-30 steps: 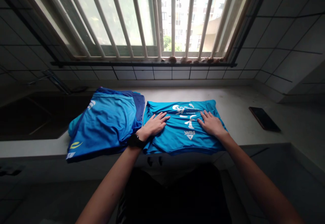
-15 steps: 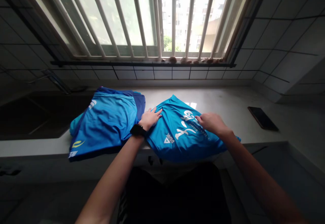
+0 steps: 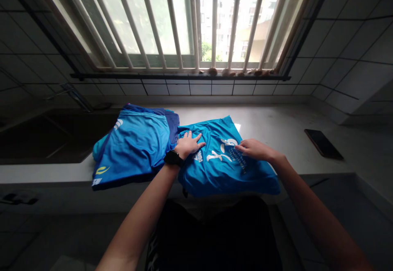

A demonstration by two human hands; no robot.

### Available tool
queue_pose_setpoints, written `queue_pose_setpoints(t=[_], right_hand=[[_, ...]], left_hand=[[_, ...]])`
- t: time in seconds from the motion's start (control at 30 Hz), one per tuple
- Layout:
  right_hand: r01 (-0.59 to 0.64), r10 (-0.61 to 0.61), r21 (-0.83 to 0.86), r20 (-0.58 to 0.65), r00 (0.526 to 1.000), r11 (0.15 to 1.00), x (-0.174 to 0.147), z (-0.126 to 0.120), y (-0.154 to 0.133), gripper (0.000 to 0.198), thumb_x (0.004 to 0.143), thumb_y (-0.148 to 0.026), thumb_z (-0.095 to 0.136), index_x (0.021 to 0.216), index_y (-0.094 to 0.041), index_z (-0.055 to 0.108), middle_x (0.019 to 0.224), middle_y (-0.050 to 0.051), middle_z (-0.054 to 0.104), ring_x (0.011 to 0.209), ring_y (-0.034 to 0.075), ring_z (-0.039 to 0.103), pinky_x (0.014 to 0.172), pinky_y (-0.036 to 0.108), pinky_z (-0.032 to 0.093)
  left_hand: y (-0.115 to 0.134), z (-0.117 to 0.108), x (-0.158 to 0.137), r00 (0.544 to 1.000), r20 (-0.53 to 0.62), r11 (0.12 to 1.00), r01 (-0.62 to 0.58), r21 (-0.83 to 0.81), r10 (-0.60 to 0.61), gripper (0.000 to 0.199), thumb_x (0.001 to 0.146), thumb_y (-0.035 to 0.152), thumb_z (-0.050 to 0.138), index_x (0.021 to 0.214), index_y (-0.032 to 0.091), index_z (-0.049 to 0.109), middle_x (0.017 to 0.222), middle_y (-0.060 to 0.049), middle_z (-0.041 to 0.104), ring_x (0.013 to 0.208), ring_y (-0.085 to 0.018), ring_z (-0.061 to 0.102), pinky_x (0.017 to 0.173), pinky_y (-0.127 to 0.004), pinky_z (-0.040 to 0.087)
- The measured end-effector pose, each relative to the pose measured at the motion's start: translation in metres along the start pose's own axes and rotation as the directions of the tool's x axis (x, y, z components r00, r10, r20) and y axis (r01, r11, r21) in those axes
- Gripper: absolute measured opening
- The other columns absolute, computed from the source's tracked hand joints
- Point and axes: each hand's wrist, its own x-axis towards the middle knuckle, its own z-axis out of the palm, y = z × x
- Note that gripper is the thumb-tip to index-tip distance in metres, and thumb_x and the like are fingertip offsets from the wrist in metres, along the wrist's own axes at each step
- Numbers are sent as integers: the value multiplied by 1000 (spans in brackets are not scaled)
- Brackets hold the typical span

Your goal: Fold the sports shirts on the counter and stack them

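Note:
A teal-blue shirt (image 3: 211,177) with white lettering lies wrinkled on the countertop (image 3: 270,117), its lower edge hanging over the front. My left hand (image 3: 188,145), with a black watch (image 3: 173,158) on its wrist, rests on the shirt's left part with fingers spread. My right hand (image 3: 256,149) pinches the fabric near the white print. Just left of it, a stack of blue shirts (image 3: 135,148) lies folded, the top one bearing a yellow mark and white logos. Fabric under both palms is hidden.
A dark phone (image 3: 324,144) lies on the counter to the right. At left a dark sink (image 3: 61,136) with a metal faucet (image 3: 76,97) adjoins the stack. Behind, a barred window (image 3: 184,25) has small brownish objects (image 3: 236,73) along its sill.
The right part of the teal-blue shirt has drawn inward and its upper corner has shifted right. My right hand still pinches it; my left hand has slid slightly on the fabric. The view has shifted a little.

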Motion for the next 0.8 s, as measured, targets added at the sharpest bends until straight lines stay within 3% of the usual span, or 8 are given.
queue_pose_setpoints(t=[0.07,0.13,0.2,0.27,0.37,0.57,0.67,0.8], right_hand=[[-5,5,15,-20,1000,1000,4,-2,-4,60,107,-53,35,94,-17,81,97,14,78,88,28,74,83,36,55],[43,-48,-31,-164,985,999,13,4,-7,51,106,-45,37,115,-16,79,126,17,74,114,31,70,99,38,53],[54,-76,-92,-252,965,994,28,15,-7,52,106,-38,38,145,-15,63,159,15,52,144,31,51,117,40,42],[-27,-1,-129,-207,978,991,45,26,-1,61,106,-39,34,161,-13,44,171,12,32,157,31,32,125,45,32],[-169,151,-152,-120,981,974,69,32,15,66,108,-40,24,167,-13,28,175,10,20,161,29,20,129,50,25],[-289,271,-148,-133,953,946,100,17,44,66,109,-40,17,169,-14,18,176,10,11,163,27,13,128,54,23],[-285,258,-177,-163,952,942,106,12,37,65,107,-36,24,168,-15,23,176,10,13,163,29,13,129,57,21],[-168,125,-195,-217,968,966,105,21,10,65,106,-37,29,167,-14,27,175,10,17,162,29,14,130,52,19]], left_hand=[[-9,-1,18,995,3,995,-99,3,99,70,104,64,37,166,31,31,173,-16,27,159,-40,23,121,-57,32],[-14,3,31,985,-35,986,-168,8,168,68,105,62,36,165,32,32,174,-13,24,161,-37,18,125,-54,28],[-16,10,37,979,-93,983,-181,6,181,66,106,61,33,165,32,32,175,-10,22,162,-35,17,127,-52,25],[-17,16,37,973,-151,985,-175,9,174,65,106,60,31,165,32,33,176,-10,21,162,-34,18,128,-51,23],[-17,22,34,966,-200,986,-163,26,165,65,107,58,31,164,30,35,175,-9,24,161,-33,20,128,-50,24],[-18,21,38,973,-203,994,-108,3,106,67,106,59,29,165,27,34,174,-10,25,162,-32,20,129,-48,24],[-19,19,44,978,-198,997,-76,-20,70,68,106,59,28,166,26,32,175,-11,21,162,-32,19,129,-47,22],[-20,20,51,977,-206,997,-72,-33,63,68,106,60,29,165,26,33,175,-9,22,162,-32,20,130,-47,22]])
